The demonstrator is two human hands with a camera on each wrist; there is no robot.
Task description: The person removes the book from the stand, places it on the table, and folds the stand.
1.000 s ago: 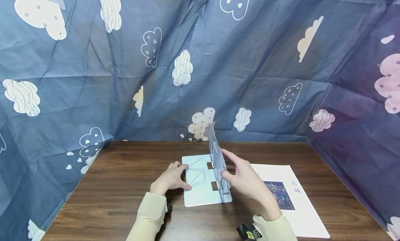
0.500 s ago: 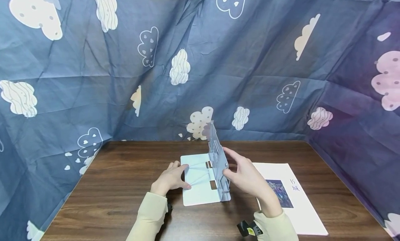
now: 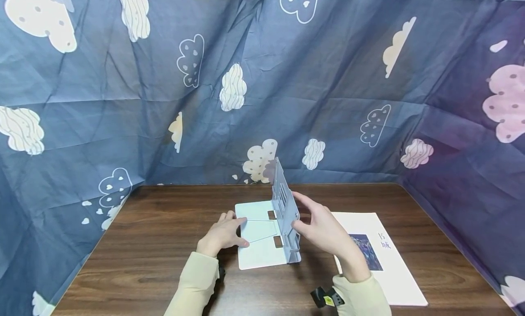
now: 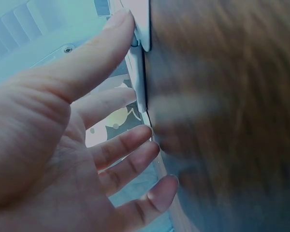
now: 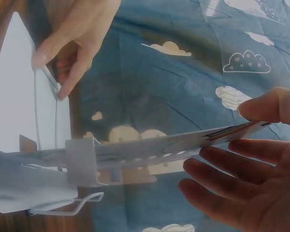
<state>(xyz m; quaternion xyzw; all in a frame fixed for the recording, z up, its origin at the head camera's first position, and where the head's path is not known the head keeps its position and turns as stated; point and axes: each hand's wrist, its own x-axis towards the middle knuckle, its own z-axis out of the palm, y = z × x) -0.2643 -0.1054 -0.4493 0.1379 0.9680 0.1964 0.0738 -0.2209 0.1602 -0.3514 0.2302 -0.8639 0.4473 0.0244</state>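
Note:
A pale blue metal book stand (image 3: pixel 262 257) rests on the table, its flat base on the left and its slotted back panel (image 3: pixel 283 184) standing up on the right. My left hand (image 3: pixel 221 235) holds the left edge of the base, thumb and forefinger apart at the two corners of a thin wire support (image 3: pixel 264 238). In the left wrist view, the other fingers of that hand (image 4: pixel 43 121) stretch out loosely. My right hand (image 5: pixel 261 169) pinches the panel's edge between thumb and fingers. Bent wire clips (image 5: pixel 82 205) show by the ledge.
A white booklet (image 3: pixel 404 279) with a dark picture (image 3: pixel 367 252) and handwriting lies to the right, partly under my right forearm. The brown wooden table (image 3: pixel 135 252) ends at a blue cloud-patterned curtain (image 3: pixel 328 79) behind and on both sides.
The panel leans slightly more to the left over the base. The wire support has shifted, its lines now framing a shape between the base holes and my left hand. The camera view drifts slightly.

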